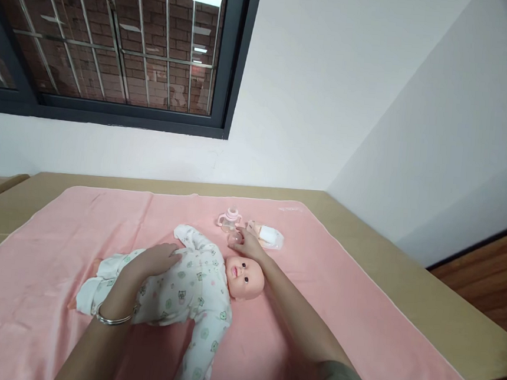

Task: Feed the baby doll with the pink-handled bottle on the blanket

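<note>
in the head view, a doll (241, 277) lies on its back on a pink cloth (348, 322) spread over a wooden surface (390, 255), its head to the right and its feet to the left. it wears a pale printed outfit (182, 290), with one sleeve reaching to the far side and the other to the near side. the left hand (158, 260) rests palm down on the doll's body, fingers loosely extended and gripping nothing; a silver bangle (112, 319) circles that wrist. the right hand (248, 246) reaches past the doll's head, its thumb and fingers partly curled around a small clear cup-like piece (234, 239); i cannot tell whether they are closed firmly on it. just to the far side of that piece stands a pink-handled bottle (230, 219), upright. to its right, a second bottle (271, 237) with a white band lies on its side, near the right hand. a barred window (128, 43) is at far left.
</note>
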A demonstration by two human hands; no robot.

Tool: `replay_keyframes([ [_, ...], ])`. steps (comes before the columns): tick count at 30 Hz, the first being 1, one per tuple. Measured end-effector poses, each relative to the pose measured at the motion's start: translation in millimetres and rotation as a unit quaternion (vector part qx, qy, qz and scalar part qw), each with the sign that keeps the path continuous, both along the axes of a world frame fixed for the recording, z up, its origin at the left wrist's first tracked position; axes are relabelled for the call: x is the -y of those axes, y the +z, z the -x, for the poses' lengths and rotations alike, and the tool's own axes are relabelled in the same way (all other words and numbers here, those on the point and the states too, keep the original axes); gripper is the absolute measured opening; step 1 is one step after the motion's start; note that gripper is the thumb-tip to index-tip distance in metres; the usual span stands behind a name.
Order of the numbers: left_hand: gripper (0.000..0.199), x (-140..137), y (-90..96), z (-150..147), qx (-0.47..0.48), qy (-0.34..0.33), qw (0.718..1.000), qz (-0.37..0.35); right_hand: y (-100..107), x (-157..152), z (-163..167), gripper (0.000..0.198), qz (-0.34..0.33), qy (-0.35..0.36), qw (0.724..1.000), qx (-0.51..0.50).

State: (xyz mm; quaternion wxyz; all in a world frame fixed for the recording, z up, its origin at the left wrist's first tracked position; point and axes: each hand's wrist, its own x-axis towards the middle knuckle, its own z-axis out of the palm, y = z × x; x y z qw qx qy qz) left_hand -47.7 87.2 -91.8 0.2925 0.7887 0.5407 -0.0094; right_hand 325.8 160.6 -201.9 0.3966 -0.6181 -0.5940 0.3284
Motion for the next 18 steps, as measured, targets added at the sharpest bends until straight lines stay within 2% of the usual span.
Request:
replay_keyframes([
  [3, 0.055, 0.1, -1.0, 0.7, 0.001, -0.001, 1.000, -0.003, 5.9, 15.2, -11.0, 0.055, -0.036, -0.053, 0.995, -0.076],
  [7, 0.055, -0.3, -1.6, 2.3, 0.002, -0.003, 1.000, -0.009, 3.0, 57.5, -25.7, 0.038, -0.058, -0.160, 0.972, -0.160],
  [8, 0.055, -0.4, -1.1, 2.8, 0.003, -0.006, 1.000, -0.009, -1.2, 70.0, -26.4, 0.036, -0.047, -0.186, 0.958, -0.211],
  [10, 0.057, -0.6, 0.8, 3.9, 0.005, -0.014, 1.000, -0.006, -12.1, 93.7, -23.0, 0.035, -0.002, -0.238, 0.901, -0.363],
  [12, 0.059, -0.8, 3.4, 4.8, 0.007, -0.024, 1.000, -0.005, -23.2, 112.9, -14.4, 0.036, 0.033, -0.264, 0.856, -0.442],
  [14, 0.060, -1.0, 5.7, 4.9, 0.006, -0.031, 0.999, -0.004, -31.2, 126.0, -3.3, 0.035, 0.046, -0.264, 0.852, -0.449],
  [18, 0.059, -1.4, 7.2, 3.3, 0.000, -0.034, 0.999, -0.006, -36.7, 137.9, 20.4, 0.038, 0.027, -0.245, 0.867, -0.433],
])
